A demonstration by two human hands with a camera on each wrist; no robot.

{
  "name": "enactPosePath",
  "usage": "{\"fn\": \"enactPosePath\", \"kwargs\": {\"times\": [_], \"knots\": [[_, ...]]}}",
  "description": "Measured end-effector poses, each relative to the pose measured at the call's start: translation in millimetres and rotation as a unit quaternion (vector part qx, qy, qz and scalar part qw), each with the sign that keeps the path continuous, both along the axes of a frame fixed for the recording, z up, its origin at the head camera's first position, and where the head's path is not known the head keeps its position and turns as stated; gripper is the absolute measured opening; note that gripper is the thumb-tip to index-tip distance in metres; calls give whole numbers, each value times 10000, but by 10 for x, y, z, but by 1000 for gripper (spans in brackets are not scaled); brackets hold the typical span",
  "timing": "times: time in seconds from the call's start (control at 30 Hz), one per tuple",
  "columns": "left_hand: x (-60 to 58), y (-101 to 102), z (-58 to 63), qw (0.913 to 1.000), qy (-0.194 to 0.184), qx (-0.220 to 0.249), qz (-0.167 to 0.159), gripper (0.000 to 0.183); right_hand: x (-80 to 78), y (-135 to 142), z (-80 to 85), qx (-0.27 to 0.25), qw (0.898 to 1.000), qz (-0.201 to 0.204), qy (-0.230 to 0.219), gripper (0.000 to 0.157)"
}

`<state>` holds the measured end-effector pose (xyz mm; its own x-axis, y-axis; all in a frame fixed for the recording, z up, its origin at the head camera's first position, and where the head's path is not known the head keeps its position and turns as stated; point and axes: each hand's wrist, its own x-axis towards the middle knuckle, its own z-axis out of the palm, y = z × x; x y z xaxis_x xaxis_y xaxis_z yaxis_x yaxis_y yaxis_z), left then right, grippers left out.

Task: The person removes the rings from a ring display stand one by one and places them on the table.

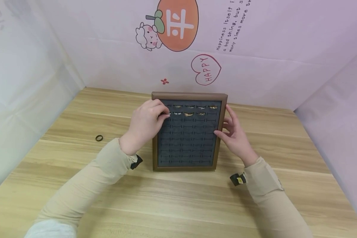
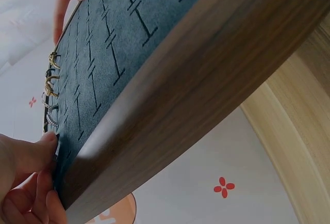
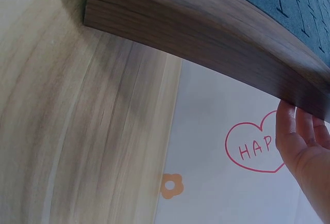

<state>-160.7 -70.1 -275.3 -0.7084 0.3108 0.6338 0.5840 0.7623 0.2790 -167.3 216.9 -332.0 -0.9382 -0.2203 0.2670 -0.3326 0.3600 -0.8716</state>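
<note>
A ring display board [image 1: 185, 142] with a brown wooden frame and dark slotted padding stands upright on the table, leaning back slightly. Gold and silver rings [image 1: 188, 114] fill much of its top two rows. At the left end of the second row, my left hand [image 1: 148, 122] pinches a small silvery ring, mostly covered by the fingers; in the left wrist view the thumb [image 2: 47, 140] lies against the padding there. My right hand [image 1: 236, 137] grips the frame's right side, thumb on the front edge, fingers along the outer side [image 3: 304, 126].
A loose black ring [image 1: 99, 138] lies on the wooden table [image 1: 166, 201], left of the board. Behind the board rises a pale printed cloth backdrop [image 1: 256, 79], with cloth walls on both sides. Small black devices [image 1: 237, 179] are strapped at the wrists.
</note>
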Motion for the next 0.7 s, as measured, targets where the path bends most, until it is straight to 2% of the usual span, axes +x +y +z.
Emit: {"fn": "enactPosePath", "kwargs": {"times": [0.2, 0.7], "knots": [[11, 6, 16, 10000, -17, -36, -31, 5, 4, -2, 1, -18, 10000, 6, -6, 92], [-15, -34, -29, 9995, 138, 10, -280, 5, 9, -1, 9, -1, 10000, 5, -62, 92]]}}
